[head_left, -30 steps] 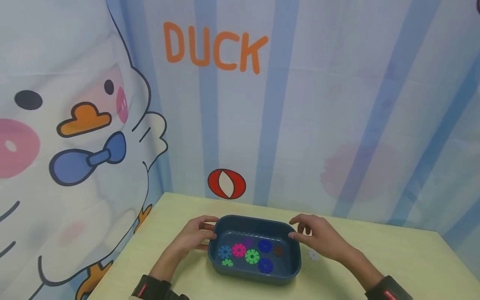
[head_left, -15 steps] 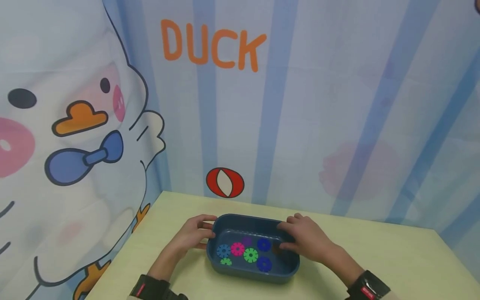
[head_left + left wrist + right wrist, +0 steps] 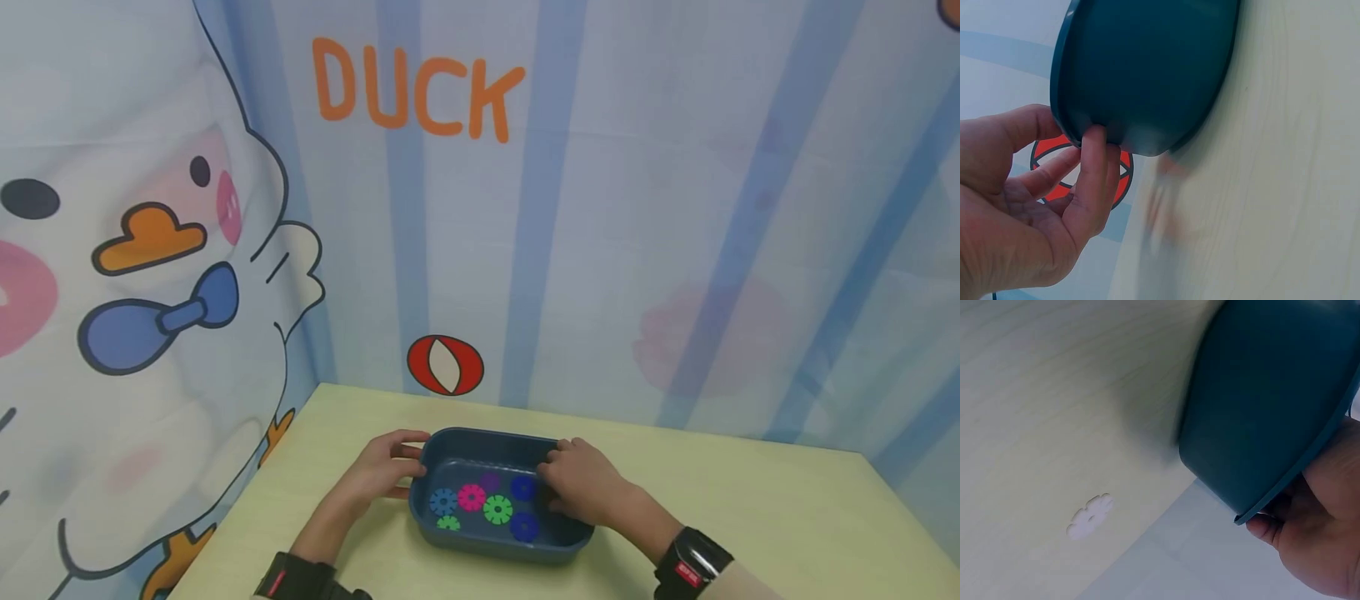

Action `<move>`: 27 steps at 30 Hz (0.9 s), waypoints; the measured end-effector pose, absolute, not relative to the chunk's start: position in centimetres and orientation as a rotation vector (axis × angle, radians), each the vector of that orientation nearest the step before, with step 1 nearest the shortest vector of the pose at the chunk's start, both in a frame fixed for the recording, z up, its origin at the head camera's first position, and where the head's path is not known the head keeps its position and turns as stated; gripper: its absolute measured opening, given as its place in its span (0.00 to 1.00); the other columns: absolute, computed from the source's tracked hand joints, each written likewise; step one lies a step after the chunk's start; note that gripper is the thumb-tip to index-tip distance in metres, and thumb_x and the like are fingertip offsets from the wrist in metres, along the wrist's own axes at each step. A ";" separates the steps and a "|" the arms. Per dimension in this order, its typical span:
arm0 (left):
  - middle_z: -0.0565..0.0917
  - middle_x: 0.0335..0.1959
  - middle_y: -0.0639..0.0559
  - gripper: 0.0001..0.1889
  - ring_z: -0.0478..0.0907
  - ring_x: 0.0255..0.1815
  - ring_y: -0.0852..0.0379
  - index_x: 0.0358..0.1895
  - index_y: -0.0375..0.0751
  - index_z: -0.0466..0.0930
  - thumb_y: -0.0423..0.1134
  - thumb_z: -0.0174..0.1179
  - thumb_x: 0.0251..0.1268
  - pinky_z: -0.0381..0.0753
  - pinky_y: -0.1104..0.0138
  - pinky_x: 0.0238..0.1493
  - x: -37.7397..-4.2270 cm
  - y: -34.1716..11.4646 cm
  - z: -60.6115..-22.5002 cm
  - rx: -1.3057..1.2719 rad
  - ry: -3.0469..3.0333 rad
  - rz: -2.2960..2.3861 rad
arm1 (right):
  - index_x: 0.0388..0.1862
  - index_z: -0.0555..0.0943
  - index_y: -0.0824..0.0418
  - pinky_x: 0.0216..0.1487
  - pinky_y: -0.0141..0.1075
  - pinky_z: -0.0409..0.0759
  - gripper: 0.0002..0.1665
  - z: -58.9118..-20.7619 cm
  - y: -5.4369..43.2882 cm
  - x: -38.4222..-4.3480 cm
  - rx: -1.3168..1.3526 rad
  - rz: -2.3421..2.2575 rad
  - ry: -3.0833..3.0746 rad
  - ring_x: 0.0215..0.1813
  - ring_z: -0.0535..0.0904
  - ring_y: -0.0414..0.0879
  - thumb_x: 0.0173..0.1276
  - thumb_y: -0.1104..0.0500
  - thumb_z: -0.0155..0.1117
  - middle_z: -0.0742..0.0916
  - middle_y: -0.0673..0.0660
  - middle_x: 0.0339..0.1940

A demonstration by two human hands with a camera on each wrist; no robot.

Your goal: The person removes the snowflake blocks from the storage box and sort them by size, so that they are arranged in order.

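A dark blue-green plastic tub (image 3: 472, 450) stands on the table, with several notched snowflake discs lying flat in it. Among them are a pink disc (image 3: 472, 497), a green disc (image 3: 498, 509), a light blue disc (image 3: 443, 502) and a dark blue disc (image 3: 524, 527). At the tub's left end my left hand (image 3: 375, 471) holds the rim and wall with spread, bent fingers. My right hand (image 3: 585, 483) reaches over the right end into the tub with curled fingers. Its fingertips, and the spot where a brown disc lay, are hidden; whether it pinches anything cannot be seen.
A white disc (image 3: 1090, 516) lies on the pale yellow table (image 3: 720, 508) outside the tub, in the right wrist view; my right arm covers it in the head view. Behind the table hangs a printed cloth (image 3: 615, 250) with a duck.
My right hand has moved left and down, from beside the tub's right end to inside it, covering the brown disc. The left hand stays at the tub's left end.
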State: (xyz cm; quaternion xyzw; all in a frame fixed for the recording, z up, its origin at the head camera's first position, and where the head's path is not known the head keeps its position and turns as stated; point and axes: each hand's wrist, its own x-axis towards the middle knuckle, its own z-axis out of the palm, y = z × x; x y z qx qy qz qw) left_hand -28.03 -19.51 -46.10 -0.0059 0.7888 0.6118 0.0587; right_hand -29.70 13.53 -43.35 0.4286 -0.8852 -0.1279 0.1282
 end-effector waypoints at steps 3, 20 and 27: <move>0.85 0.56 0.38 0.26 0.87 0.46 0.49 0.69 0.38 0.79 0.27 0.65 0.67 0.92 0.53 0.40 -28.0 -19.6 -46.2 -0.014 2.384 1.854 | 0.32 0.86 0.54 0.34 0.38 0.70 0.19 -43.5 13.1 -29.8 1.229 -0.425 -2.566 0.33 0.75 0.46 0.54 0.44 0.85 0.85 0.49 0.27; 0.85 0.55 0.38 0.27 0.87 0.46 0.49 0.69 0.37 0.79 0.27 0.65 0.66 0.92 0.52 0.39 -28.3 -19.4 -46.0 -0.004 2.400 1.842 | 0.32 0.88 0.56 0.39 0.41 0.76 0.12 -45.0 12.4 -30.0 1.160 -0.423 -2.653 0.35 0.77 0.48 0.59 0.52 0.82 0.87 0.52 0.31; 0.85 0.56 0.37 0.27 0.87 0.46 0.49 0.69 0.37 0.79 0.27 0.66 0.66 0.92 0.52 0.40 -28.1 -19.5 -46.1 -0.017 2.396 1.847 | 0.34 0.87 0.57 0.41 0.41 0.76 0.13 -45.1 12.0 -30.0 1.114 -0.448 -2.696 0.37 0.78 0.48 0.59 0.52 0.82 0.86 0.53 0.33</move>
